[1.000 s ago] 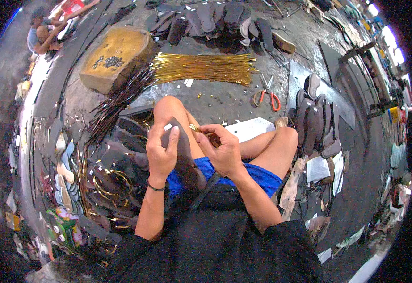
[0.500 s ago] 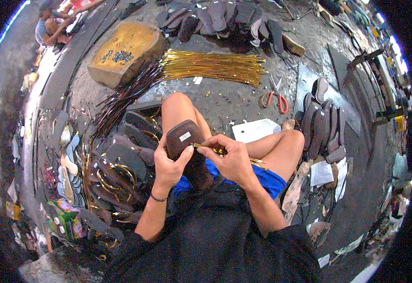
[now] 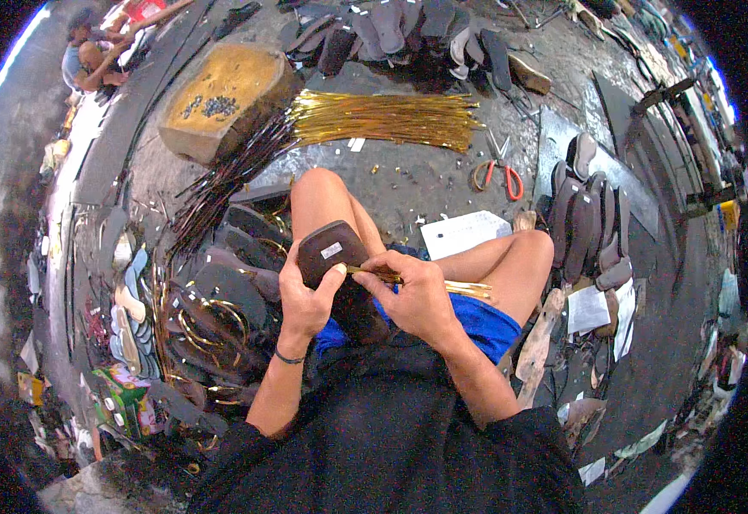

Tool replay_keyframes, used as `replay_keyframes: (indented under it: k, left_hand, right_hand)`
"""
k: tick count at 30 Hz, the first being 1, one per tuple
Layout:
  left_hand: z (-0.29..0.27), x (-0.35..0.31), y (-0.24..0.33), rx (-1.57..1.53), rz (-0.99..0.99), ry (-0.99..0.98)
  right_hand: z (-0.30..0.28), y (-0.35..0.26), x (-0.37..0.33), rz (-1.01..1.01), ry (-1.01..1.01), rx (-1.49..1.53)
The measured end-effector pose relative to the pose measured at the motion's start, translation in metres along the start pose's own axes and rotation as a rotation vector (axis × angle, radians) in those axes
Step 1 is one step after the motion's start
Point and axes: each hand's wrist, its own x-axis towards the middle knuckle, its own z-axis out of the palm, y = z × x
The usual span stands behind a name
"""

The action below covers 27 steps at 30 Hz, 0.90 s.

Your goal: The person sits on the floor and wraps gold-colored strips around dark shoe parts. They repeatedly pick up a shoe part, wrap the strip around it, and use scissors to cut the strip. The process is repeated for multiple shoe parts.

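Note:
My left hand [image 3: 308, 295] grips a dark brown shoe sole [image 3: 329, 242] by its side, thumb near its edge. A small white label is stuck on the sole's upturned face. Between the thumb and fingers of my right hand [image 3: 412, 291] is a gold strap [image 3: 471, 289], its tip meeting the sole's right edge by my left thumb. The rest of the strap trails past my right hand over my thigh. Whether the tip sits inside the sole or only against it, I cannot tell. The sole's lower part hangs in shadow between my legs.
Ahead lie a bundle of gold straps [image 3: 382, 120] and a block [image 3: 224, 103] bearing small dark pieces. Red-handled scissors [image 3: 498, 178] and a white paper [image 3: 464, 234] are on the floor. Dark soles [image 3: 592, 223] stand at right; strapped soles [image 3: 211, 325] pile at left. Another person [image 3: 91, 56] sits far left.
My hands and the sole have shifted very slightly left. More of the gold strap now shows to the right of my right hand, over the thigh.

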Motion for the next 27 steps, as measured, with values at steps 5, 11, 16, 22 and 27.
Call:
replay_keyframes:
  k: [5, 11, 16, 22, 27]
  left_hand:
    - [-0.001, -0.001, -0.003, 0.002, -0.050, -0.008]
    - [-0.001, -0.002, 0.002, 0.120, 0.017, -0.040]
    - [-0.003, -0.004, -0.004, 0.034, -0.023, -0.036]
    - [-0.002, 0.000, -0.015, 0.042, -0.027, -0.044]
    - [0.001, -0.010, 0.006, 0.123, -0.033, -0.118]
  right_hand:
    - [-0.002, -0.002, -0.001, -0.010, -0.013, -0.033]
    - [-0.001, 0.003, -0.002, -0.001, -0.011, -0.015]
    - [0.001, 0.001, -0.005, -0.001, -0.034, -0.012]
    - [0.004, 0.005, -0.003, -0.008, 0.010, -0.068]
    - [-0.012, 0.002, 0.001, 0.114, -0.037, 0.032]
